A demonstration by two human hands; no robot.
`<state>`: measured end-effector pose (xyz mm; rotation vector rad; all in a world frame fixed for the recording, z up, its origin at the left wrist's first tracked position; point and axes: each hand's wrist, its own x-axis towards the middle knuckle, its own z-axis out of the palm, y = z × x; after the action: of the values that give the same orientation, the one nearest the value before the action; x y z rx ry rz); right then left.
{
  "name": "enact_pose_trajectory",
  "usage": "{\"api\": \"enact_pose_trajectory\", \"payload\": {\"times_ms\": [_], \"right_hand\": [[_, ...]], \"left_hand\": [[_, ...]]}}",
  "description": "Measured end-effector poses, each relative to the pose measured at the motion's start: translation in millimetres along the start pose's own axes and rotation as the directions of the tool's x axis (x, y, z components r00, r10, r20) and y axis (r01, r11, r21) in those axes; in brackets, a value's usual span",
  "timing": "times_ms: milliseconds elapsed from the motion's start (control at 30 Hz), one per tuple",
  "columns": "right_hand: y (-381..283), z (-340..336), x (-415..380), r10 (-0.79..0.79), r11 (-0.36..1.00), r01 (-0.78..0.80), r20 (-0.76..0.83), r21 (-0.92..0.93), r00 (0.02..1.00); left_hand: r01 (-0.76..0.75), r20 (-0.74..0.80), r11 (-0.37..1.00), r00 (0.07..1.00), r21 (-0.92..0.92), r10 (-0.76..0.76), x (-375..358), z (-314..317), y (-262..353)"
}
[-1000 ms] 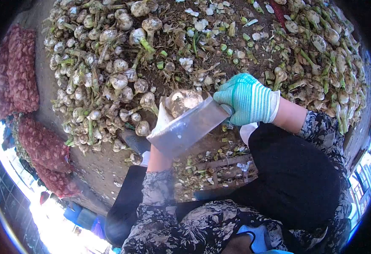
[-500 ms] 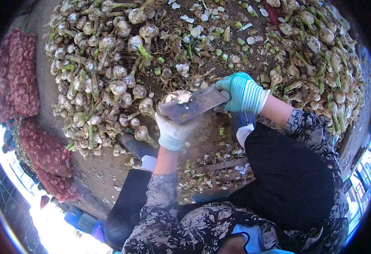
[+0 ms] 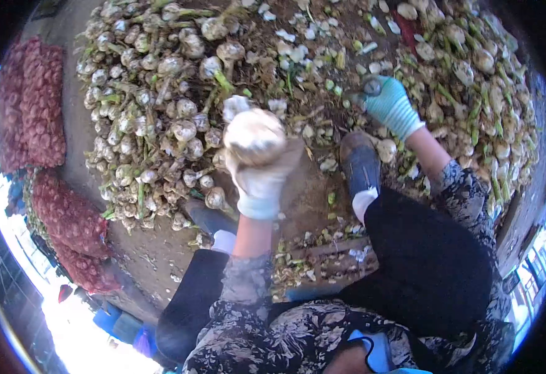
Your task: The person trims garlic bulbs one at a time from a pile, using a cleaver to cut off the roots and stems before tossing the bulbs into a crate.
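Note:
A whitish garlic bulb [image 3: 255, 132], smeared by motion, sits at the fingers of my gloved left hand [image 3: 259, 186], which is closed round it. Beside the bulb is a blurred white scrap [image 3: 235, 107], perhaps a piece of skin. My right hand [image 3: 392, 107], in a green-and-white striped glove, is wrapped round the handle of a knife [image 3: 371, 87]. Its broad blade hardly shows from this angle. That hand is over the trimmings, near the right-hand heap and well apart from the bulb.
A large heap of garlic with stalks [image 3: 154, 112] lies on the left, another heap [image 3: 472, 100] on the right. Cut stalks and peelings [image 3: 310, 37] litter the ground between. Red mesh sacks [image 3: 33, 106] stand far left. My shoe [image 3: 359, 162] is below my right hand.
The knife has gone from the garlic bulb up and to the right with my right hand. My left hand has risen slightly, turning the bulb.

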<state>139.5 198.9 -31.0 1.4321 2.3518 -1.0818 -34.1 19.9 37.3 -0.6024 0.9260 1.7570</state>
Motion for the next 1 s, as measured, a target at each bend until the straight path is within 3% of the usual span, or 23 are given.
{"api": "enact_pose_trajectory", "payload": {"times_ms": [33,67,100,133,200,267,300,400,433,533,567,667,700,733,767,800,833,867,900,933,967,1000], "right_hand": [[-16,-3,-4,-0.072,0.944,0.077,-0.027,0.320,0.997],[-30,0,-16,-0.114,0.783,0.130,-0.066,0.608,0.991],[-44,6,-31,-0.039,0.690,0.022,0.007,0.723,0.999],[-58,11,-44,0.012,0.576,-0.075,0.084,0.814,0.996],[-63,43,-66,-0.234,0.606,0.087,0.073,0.791,0.969],[-77,61,-70,-0.248,0.420,0.018,0.095,0.908,0.964],[-72,76,-64,-0.201,0.321,-0.134,0.206,0.937,0.958],[-65,101,-44,-0.178,0.516,0.014,0.091,0.857,0.980],[-77,85,-48,-0.150,0.510,-0.027,0.119,0.860,0.982],[-79,84,-54,-0.190,0.606,0.132,-0.018,0.784,0.982],[-83,89,-53,-0.198,0.556,0.208,-0.115,0.805,0.973],[-79,97,-45,-0.092,0.589,-0.065,0.146,0.805,0.985],[-79,91,-41,-0.032,0.759,-0.084,0.165,0.646,0.986],[-47,127,-28,-0.202,0.976,0.179,0.206,0.125,0.957],[-14,163,-15,-0.367,0.799,0.436,0.240,-0.413,0.899],[-9,164,-23,-0.386,0.751,0.498,0.324,-0.433,0.864],[-4,167,-31,-0.402,0.701,0.561,0.406,-0.440,0.821],[8,189,-27,-0.505,0.763,0.577,0.290,-0.291,0.813],[27,206,-23,-0.567,0.800,0.585,0.156,-0.129,0.809],[52,217,-16,-0.592,0.806,0.591,0.016,0.033,0.806],[70,221,-9,-0.583,0.779,0.596,-0.126,0.194,0.803],[30,178,-12,-0.539,0.721,0.603,-0.270,0.342,0.798]], "left_hand": [[0.076,0.047,0.993,0.996,-0.094,-0.072,10,8,6],[-0.090,0.137,0.992,0.987,0.084,0.078,19,6,5],[-0.277,0.223,0.933,0.948,0.229,0.226,28,4,4],[-0.198,0.196,0.978,0.963,0.059,0.183,41,0,9],[-0.200,0.107,0.959,0.969,-0.201,0.224,47,19,11],[-0.231,0.010,0.934,0.970,-0.272,0.243,51,22,10],[-0.244,-0.043,0.923,0.969,-0.299,0.242,51,22,10],[-0.248,-0.062,0.911,0.968,-0.329,0.241,44,32,2],[-0.237,-0.087,0.918,0.972,-0.319,0.220,43,32,4],[-0.199,-0.123,0.927,0.978,-0.318,0.168,40,25,13],[-0.181,-0.097,0.924,0.983,-0.338,0.157,42,18,15],[-0.155,-0.096,0.893,0.987,-0.423,0.126,36,25,12],[-0.114,-0.102,0.875,0.992,-0.471,0.075,21,40,14],[-0.078,-0.103,0.851,0.994,-0.520,0.028,12,49,15],[0.135,0.369,0.812,0.923,-0.567,0.105,24,19,11],[0.065,0.558,0.915,0.809,-0.398,0.185,19,20,0],[-0.191,0.593,0.963,0.759,-0.191,0.268,8,38,-25],[-0.588,0.625,0.792,0.683,0.164,0.378,4,49,-57],[-0.849,0.705,0.250,0.527,0.466,0.474,3,53,-78],[-0.845,0.738,-0.049,0.435,0.532,0.516,6,52,-89],[-0.816,0.704,-0.117,0.405,0.566,0.583,9,49,-80],[-0.777,0.637,-0.134,0.390,0.615,0.665,13,47,-59]]}}
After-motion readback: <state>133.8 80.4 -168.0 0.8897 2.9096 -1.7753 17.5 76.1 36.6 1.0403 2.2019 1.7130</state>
